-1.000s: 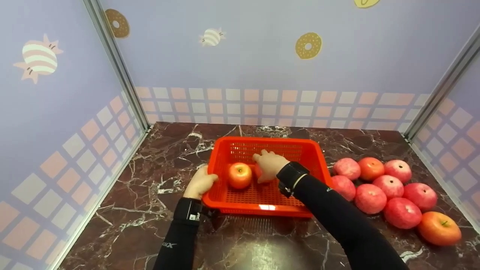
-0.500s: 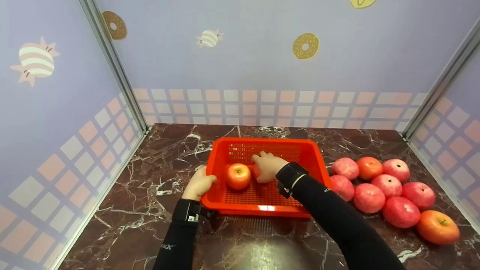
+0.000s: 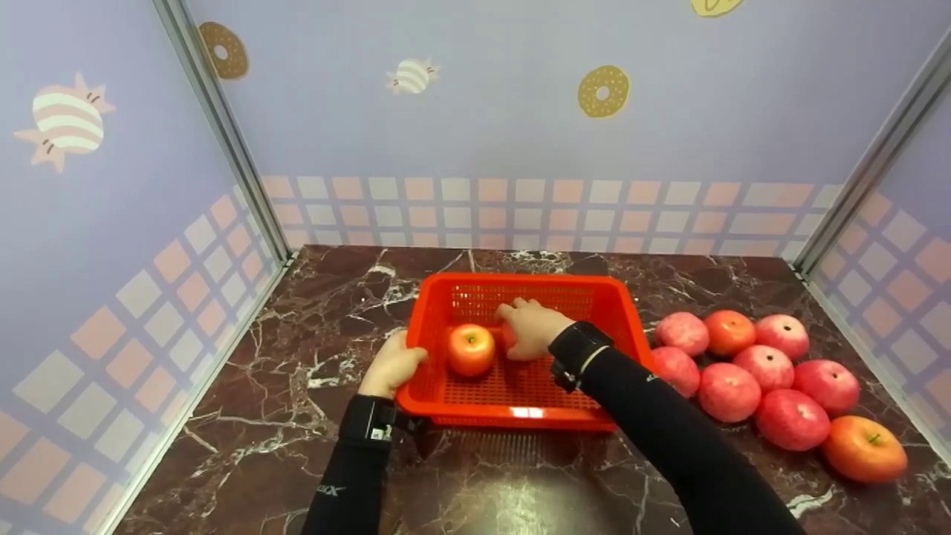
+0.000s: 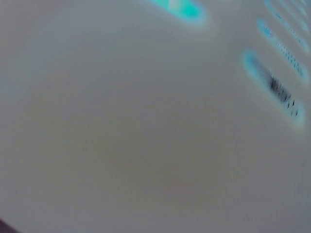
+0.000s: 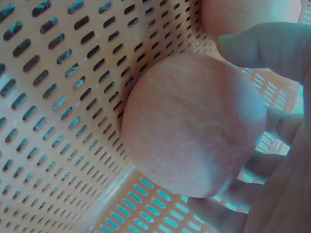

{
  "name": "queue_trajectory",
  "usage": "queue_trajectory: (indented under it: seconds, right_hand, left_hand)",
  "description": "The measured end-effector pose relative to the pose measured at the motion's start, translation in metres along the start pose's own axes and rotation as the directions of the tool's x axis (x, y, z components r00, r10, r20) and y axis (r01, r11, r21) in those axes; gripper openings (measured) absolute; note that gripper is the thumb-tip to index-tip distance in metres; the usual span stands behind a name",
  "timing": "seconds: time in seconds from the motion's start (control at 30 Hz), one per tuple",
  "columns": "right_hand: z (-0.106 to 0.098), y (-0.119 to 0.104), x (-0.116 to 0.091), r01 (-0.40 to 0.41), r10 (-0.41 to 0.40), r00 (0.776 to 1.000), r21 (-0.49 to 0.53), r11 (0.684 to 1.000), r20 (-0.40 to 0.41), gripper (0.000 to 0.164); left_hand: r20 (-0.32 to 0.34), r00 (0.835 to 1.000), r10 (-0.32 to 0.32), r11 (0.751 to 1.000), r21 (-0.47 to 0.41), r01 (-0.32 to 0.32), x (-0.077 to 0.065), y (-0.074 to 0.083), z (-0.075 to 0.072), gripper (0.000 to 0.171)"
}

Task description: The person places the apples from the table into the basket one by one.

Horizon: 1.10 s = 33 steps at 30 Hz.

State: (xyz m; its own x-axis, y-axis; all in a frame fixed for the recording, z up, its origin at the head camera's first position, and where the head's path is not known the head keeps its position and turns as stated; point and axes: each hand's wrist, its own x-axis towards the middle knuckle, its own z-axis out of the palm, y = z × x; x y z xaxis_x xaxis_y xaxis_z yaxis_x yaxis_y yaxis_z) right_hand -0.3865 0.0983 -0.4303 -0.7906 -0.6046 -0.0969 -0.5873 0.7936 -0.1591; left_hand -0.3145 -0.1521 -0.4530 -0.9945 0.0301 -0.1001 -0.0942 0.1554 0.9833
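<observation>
A red plastic basket point(image 3: 527, 414) with slotted walls rests on the table. At its left rim, my left hand point(image 3: 395, 365) holds the side, thumb hooked over the edge. My right hand point(image 3: 536, 331) reaches down inside, fingers and thumb round an apple point(image 5: 189, 126). That apple lies close to the slotted wall in the right wrist view; the hand covers most of it from above. A red-yellow apple point(image 3: 471, 351), stem up, sits just left of it on the basket floor. Blurred pale basket wall point(image 4: 146, 121) fills the left wrist view, slots at upper right.
Right of the basket, several pinkish-red apples point(image 3: 731, 392) lie grouped on the dark marbled table point(image 3: 334, 297), some under or near my right forearm. An orange-red apple point(image 3: 865, 449) is nearest the front right. Patterned panels point(image 3: 475, 134) enclose the table's back and sides.
The head view has turned slightly right, so the scene appears a little further left. Both hands keep their places on the basket rim and the apple.
</observation>
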Motion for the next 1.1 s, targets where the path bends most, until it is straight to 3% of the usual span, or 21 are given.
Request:
queue_trajectory:
  seconds: [0.6, 1.1]
  right_hand:
    - [-0.009, -0.004, -0.003, 0.000, 0.000, 1.000, -0.008, 1.000, -0.007, 0.066]
    - [-0.026, -0.005, -0.012, -0.046, 0.046, 0.999, -0.022, 0.999, 0.006, 0.062]
  left_hand:
    - [-0.001, 1.000, 0.010, 0.999, 0.045, -0.009, 0.001, 0.000, -0.001, 0.039]
    - [0.016, 1.000, 0.021, 1.000, -0.023, -0.020, 0.001, -0.001, -0.001, 0.042]
